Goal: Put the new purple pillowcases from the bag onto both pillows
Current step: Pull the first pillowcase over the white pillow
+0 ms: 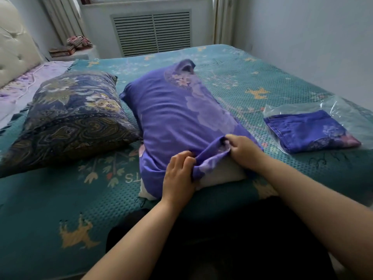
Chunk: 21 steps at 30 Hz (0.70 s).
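Note:
A purple pillowcase (177, 114) with pale flowers covers most of a white pillow (224, 174) lying in the middle of the bed. The pillow's near end sticks out bare. My left hand (178, 174) grips the open hem of the case at its near edge. My right hand (242, 148) pinches the same hem a little to the right, bunching the fabric between both hands. A second pillow (70, 118) in a dark blue paisley cover lies to the left. A folded purple pillowcase (308, 132) sits partly inside a clear plastic bag (343, 112) on the right.
The bed carries a teal patterned bedspread (60, 199). A cream tufted headboard (14, 51) stands at the far left. A small ledge with books (62, 51) and a vent grille (151, 33) lie beyond the bed. A white wall is at the right.

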Available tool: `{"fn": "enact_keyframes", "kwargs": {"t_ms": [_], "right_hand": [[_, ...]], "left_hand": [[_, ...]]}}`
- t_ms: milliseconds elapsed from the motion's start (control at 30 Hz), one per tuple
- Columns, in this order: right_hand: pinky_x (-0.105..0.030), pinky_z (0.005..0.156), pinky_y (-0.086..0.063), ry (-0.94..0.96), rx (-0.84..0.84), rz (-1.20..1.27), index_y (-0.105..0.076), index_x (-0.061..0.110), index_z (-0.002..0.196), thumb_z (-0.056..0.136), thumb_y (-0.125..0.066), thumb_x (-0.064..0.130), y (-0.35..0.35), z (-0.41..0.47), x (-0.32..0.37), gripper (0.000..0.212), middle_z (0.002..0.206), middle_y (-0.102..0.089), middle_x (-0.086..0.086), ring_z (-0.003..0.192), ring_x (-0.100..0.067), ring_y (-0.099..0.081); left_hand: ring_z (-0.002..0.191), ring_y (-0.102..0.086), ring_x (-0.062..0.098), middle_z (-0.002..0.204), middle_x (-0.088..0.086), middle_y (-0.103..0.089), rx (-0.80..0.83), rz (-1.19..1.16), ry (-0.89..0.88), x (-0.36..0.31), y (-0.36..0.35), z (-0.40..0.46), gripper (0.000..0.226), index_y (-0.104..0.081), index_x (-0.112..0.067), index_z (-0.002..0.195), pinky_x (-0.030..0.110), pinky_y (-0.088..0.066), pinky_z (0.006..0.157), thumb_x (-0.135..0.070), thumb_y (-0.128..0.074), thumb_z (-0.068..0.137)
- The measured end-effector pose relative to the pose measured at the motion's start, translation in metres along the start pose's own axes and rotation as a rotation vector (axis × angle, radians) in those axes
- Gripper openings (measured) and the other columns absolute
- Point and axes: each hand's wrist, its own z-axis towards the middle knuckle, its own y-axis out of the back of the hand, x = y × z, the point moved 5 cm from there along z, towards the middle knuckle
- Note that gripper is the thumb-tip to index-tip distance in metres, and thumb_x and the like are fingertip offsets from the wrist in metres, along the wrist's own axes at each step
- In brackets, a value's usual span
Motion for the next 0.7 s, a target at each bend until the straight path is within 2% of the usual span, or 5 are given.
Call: {"fn": "enact_keyframes", "kwargs": {"t_ms": [167,300,400,600,700], "right_hand": [[-0.032,0.067,-0.044,-0.053,0.631,-0.421,-0.064,0.012,0.087,0.072,-0.059,0.072,-0.009,-0.020,0.009,0.062,0.087,-0.068,-0.007,0.081,-0.024,-0.062],[-0.030,0.076,-0.041,-0.077,0.566,-0.435,-0.055,0.015,0.109,0.087,-0.058,0.039,-0.016,-0.035,-0.014,0.033,0.115,-0.064,-0.008,0.105,-0.026,-0.060],[-0.023,0.064,-0.041,-0.124,0.669,-0.219,-0.059,0.024,0.081,0.085,-0.065,0.031,-0.029,-0.044,-0.018,0.010,0.081,-0.065,0.006,0.084,-0.017,-0.059],[-0.037,0.081,-0.045,-0.049,0.145,-0.453,-0.057,0.016,0.100,0.085,-0.054,0.018,-0.001,-0.042,-0.051,0.015,0.111,-0.057,-0.008,0.105,-0.028,-0.057],[-0.030,0.076,-0.041,-0.288,0.385,-0.533,-0.059,0.023,0.089,0.083,-0.050,0.011,0.005,-0.052,-0.067,0.017,0.110,-0.063,-0.006,0.106,-0.026,-0.059]], "left_hand": [[0.116,-0.046,0.027,0.125,0.004,-0.050,0.099,0.134,0.030,0.006,-0.009,0.012,0.061,-0.049,-0.021,0.132,0.038,-0.037,0.102,-0.023,-0.066,0.074],[0.077,-0.061,0.020,0.081,-0.002,-0.068,0.056,0.003,-0.221,-0.015,0.002,0.008,0.021,-0.069,-0.015,0.083,0.029,-0.048,0.067,-0.016,-0.055,0.067],[0.054,-0.060,0.025,0.058,-0.001,-0.061,0.142,0.025,-0.143,-0.015,0.004,0.004,0.020,-0.061,-0.015,0.058,0.023,-0.038,0.045,-0.027,-0.046,0.062],[0.055,-0.056,0.028,0.058,0.003,-0.056,0.243,0.015,-0.072,-0.004,-0.006,0.010,0.018,-0.051,-0.016,0.057,0.027,-0.038,0.045,-0.031,-0.046,0.065],[0.060,-0.053,0.028,0.064,0.001,-0.054,0.291,0.053,-0.155,-0.009,-0.009,0.004,0.009,-0.052,-0.017,0.065,0.029,-0.038,0.050,-0.024,-0.047,0.061]]}}
